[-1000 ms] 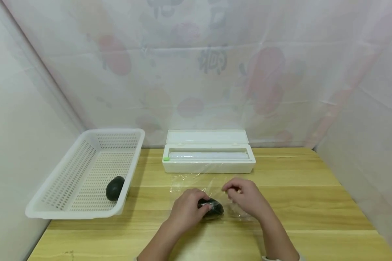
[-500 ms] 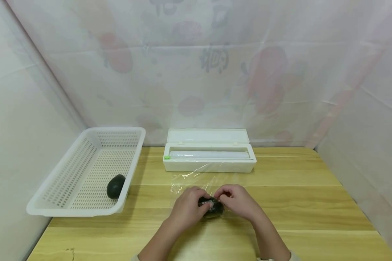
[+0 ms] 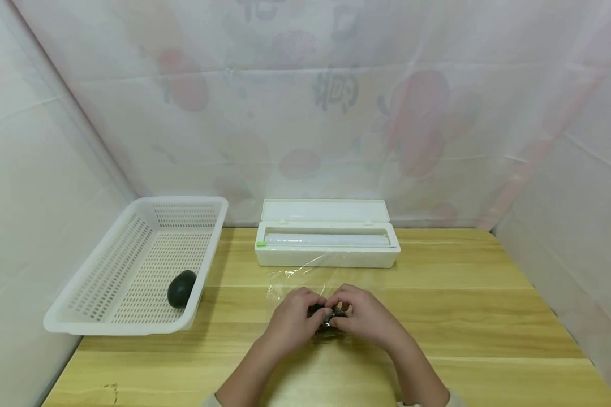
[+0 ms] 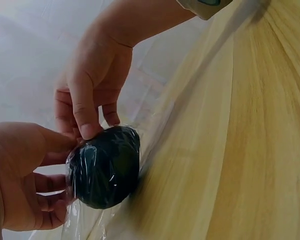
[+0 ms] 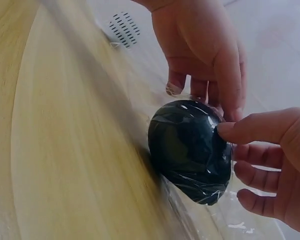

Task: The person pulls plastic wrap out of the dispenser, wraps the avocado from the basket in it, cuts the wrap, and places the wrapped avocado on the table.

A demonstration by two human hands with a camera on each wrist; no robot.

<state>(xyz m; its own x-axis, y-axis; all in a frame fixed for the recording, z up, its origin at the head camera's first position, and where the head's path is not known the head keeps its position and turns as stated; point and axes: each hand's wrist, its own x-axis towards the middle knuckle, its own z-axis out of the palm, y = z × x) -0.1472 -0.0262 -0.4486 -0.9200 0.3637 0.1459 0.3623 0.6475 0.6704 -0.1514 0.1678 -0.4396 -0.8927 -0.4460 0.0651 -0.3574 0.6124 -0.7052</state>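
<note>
A dark green avocado lies under clear, wrinkled cling film, low over the table in front of me. My left hand grips its left side, fingers behind and thumb on top. From the other side my right hand pinches cling film against the avocado, its thumb beside the left thumb. In the right wrist view, both thumbs meet at the upper edge of the wrapped avocado. The film runs back toward a white cling film box. From the head view, the hands hide most of the avocado.
A white perforated basket stands at the left, with another dark avocado inside by its right wall. The film box's lid stands raised, showing the roll. Printed curtains enclose the wooden table behind and at both sides.
My right hand has moved left from beside the avocado onto it, drawing the right-hand film over. The left hand has kept its grip in place.
</note>
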